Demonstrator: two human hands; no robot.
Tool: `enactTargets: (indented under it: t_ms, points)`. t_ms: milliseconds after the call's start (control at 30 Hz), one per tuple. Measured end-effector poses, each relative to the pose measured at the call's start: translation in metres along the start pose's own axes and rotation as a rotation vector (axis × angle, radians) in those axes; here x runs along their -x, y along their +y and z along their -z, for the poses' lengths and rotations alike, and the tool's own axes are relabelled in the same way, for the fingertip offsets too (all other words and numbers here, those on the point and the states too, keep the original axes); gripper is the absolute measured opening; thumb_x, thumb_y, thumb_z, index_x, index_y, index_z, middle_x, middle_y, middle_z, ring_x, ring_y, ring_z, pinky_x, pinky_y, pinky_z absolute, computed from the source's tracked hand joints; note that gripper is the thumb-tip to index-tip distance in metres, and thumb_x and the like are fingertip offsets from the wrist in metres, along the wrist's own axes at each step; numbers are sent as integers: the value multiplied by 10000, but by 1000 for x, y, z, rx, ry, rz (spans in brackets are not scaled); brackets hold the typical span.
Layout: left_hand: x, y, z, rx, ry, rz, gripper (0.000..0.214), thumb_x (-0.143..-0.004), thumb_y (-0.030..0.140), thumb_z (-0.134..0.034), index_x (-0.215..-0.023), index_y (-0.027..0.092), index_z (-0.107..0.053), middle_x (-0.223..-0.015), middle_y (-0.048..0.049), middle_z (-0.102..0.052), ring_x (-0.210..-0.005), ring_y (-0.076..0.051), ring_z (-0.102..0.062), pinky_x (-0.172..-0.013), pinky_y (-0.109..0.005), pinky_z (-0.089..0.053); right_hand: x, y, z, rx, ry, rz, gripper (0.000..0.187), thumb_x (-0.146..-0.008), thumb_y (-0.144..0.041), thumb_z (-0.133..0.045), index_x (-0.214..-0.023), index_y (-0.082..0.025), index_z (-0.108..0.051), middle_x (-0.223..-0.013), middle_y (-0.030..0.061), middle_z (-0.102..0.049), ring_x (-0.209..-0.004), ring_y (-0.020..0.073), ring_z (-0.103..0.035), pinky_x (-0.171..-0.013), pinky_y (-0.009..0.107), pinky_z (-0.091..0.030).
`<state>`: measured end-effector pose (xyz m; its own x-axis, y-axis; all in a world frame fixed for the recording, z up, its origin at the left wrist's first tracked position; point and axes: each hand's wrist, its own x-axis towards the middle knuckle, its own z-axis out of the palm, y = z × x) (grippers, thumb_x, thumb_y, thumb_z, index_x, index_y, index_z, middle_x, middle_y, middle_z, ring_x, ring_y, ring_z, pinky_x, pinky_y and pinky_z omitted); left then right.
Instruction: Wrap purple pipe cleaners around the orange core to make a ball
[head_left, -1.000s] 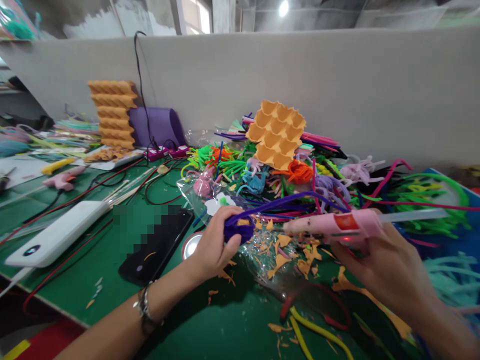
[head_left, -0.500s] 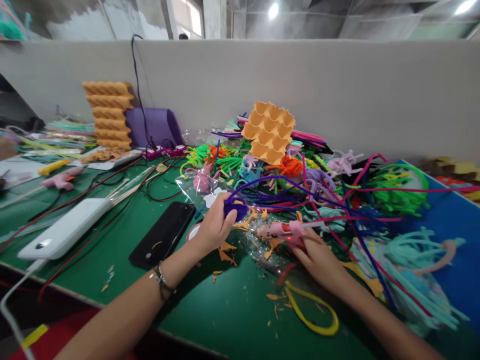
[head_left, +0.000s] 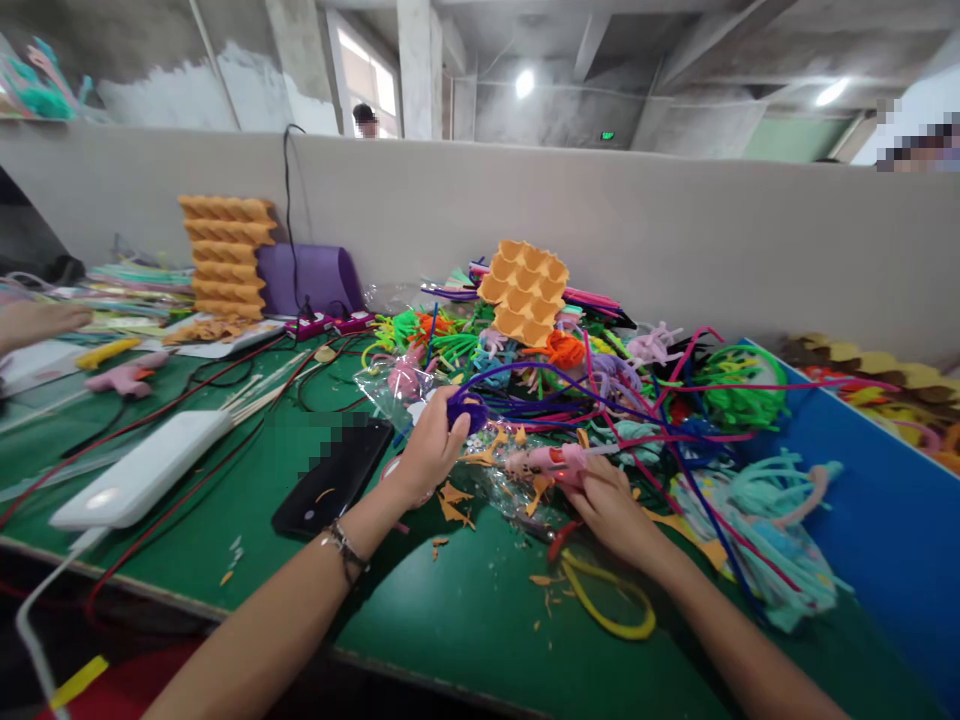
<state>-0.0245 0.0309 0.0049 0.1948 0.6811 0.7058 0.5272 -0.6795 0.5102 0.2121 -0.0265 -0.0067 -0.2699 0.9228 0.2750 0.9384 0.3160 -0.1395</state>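
Note:
My left hand (head_left: pixel 427 455) is closed on a coiled purple pipe cleaner (head_left: pixel 466 410), whose long tail arcs off to the right over the pile. My right hand (head_left: pixel 611 505) grips a pink glue gun (head_left: pixel 551 460) lying low over the green table (head_left: pixel 465 620), its nozzle pointing left toward the purple coil. Orange felt scraps (head_left: pixel 454 500) lie on clear plastic between the two hands.
A heap of coloured pipe cleaners (head_left: pixel 637 390) and an orange moulded tray (head_left: pixel 525 290) fill the middle. A black phone (head_left: pixel 334 480), a white power bank (head_left: pixel 142 468) and red cables lie left. A yellow loop (head_left: pixel 604 600) lies near. Another person's hand (head_left: pixel 34 322) shows far left.
The view has pulled back and tilted up. The glue gun and my right hand have dropped from close to the camera to the table; my left hand still holds the purple coil.

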Motion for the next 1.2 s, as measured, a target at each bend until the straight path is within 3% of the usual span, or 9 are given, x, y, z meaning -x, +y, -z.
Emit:
enactTargets:
  t_ms: [300,400,667,833,1033,1200]
  points:
    - [-4,-10,0,-90,-65,-104,363,-858,383,-325,-1036,90,-443,-997,-152,-565,-917,-238,-551,-824,-405,-442,0,10,5,-24,-25,44,170,-820,-246,-440,-871,-208,-598,-947,108,-591,-940,269,-522,-814,439,-419]
    - [-6,-11,1,-121,-92,-140,350,-850,361,-327,-1028,86,-452,-990,-157,-577,-896,-240,-563,-802,-412,-453,0,14,7,-57,-24,80,127,-793,-245,-500,-857,-202,-600,-1016,103,-592,-971,267,-527,-837,440,-420]
    - [-10,-12,8,-189,-149,-196,285,-801,284,-415,-1020,114,-480,-1024,-146,-604,-977,-256,-580,-829,-436,-457,-6,25,13,-165,-47,185,146,-802,-189,-510,-896,-190,-621,-965,95,-663,-933,236,-590,-845,397,-447]
    - [-9,-17,11,-188,-139,-188,306,-813,287,-406,-1056,108,-459,-1049,-168,-599,-1001,-263,-579,-835,-452,-463,-8,26,18,-199,-53,153,104,-794,-234,-538,-836,-181,-617,-920,101,-669,-893,240,-604,-807,391,-464]
    - [-8,-17,8,-142,-181,-267,292,-800,272,-427,-1053,129,-459,-1093,-166,-600,-1044,-250,-577,-848,-440,-474,-9,26,25,-239,-42,108,182,-750,-179,-561,-923,-177,-616,-982,104,-660,-956,237,-603,-833,381,-463]
    - [-8,-16,8,-126,-203,-328,283,-796,260,-444,-1049,139,-475,-1073,-155,-616,-1014,-246,-596,-812,-433,-494,-7,30,30,-262,-42,101,195,-765,-186,-536,-949,-175,-600,-964,97,-653,-868,207,-629,-747,347,-501]
